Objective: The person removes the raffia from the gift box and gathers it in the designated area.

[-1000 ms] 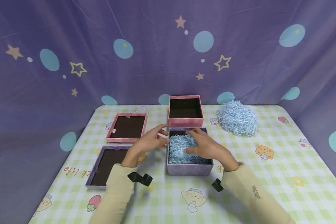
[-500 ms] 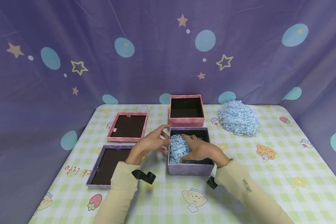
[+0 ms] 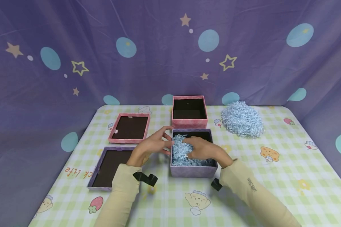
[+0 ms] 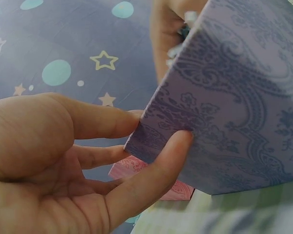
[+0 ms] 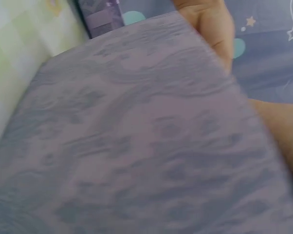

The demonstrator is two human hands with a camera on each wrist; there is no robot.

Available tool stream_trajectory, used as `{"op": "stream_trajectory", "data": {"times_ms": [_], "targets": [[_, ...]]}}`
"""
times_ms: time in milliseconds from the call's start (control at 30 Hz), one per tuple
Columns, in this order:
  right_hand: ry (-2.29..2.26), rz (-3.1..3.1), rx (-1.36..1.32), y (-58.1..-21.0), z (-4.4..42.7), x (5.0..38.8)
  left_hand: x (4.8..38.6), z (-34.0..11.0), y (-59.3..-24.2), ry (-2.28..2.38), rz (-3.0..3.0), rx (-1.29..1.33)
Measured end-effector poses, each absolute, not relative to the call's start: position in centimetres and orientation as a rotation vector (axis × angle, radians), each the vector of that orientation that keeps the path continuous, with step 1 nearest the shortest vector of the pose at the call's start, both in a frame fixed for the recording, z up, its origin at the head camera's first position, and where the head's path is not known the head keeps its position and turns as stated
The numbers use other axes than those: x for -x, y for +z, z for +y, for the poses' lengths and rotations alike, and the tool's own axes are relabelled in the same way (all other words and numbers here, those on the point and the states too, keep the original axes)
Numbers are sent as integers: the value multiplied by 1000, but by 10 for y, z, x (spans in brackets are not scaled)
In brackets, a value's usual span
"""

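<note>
A purple patterned box [image 3: 194, 171] stands in mid-table, its dark interior partly covered by blue shredded paper [image 3: 179, 154]. My right hand [image 3: 204, 149] reaches inside from the right, thumb and fingers bent into the paper; some fingertips are hidden there. In the left wrist view, strands show around its fingers. At the far left corner of this box my left hand [image 3: 153, 143] holds on from outside. In the left wrist view its thumb [image 4: 178, 151] presses the patterned wall while the other fingers reach round the edge. The right wrist view is mostly filled by the box wall [image 5: 132, 141].
Behind the purple box stands a pink box [image 3: 189, 122] with a dark, bare inside. Leftward lie a pink lid [image 3: 128, 141] and a purple lid [image 3: 102, 188], both inside up. A blue shredded-paper heap [image 3: 241, 119] sits at the back right on the checked tablecloth [image 3: 244, 198].
My right hand bunched the shredded paper toward the box's left side, then shifted slightly as the paper spread back rightward along the front. My left hand moved slightly closer to the box.
</note>
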State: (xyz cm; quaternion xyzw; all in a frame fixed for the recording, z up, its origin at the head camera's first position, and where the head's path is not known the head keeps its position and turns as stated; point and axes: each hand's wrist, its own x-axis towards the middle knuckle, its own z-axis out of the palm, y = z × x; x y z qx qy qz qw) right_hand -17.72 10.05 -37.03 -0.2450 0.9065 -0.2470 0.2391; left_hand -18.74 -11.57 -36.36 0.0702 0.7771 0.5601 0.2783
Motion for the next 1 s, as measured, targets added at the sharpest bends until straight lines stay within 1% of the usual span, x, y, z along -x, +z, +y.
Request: {"op": "stream_trajectory", "data": {"times_ms": [267,633,767,1000], "targets": [[-704,2560,713,-345,112,175,188,-116,-364,1501,2082,-219],[-874,2609,724,-321,127,171,189,-119,-369,1520,2064,-284],[-943,2601,688,-311,135,169,191,-120,-370,1549,2038,-310],[-1021,2656,648,-292,156,165,192,-121,-369,1523,2025,-282]]}}
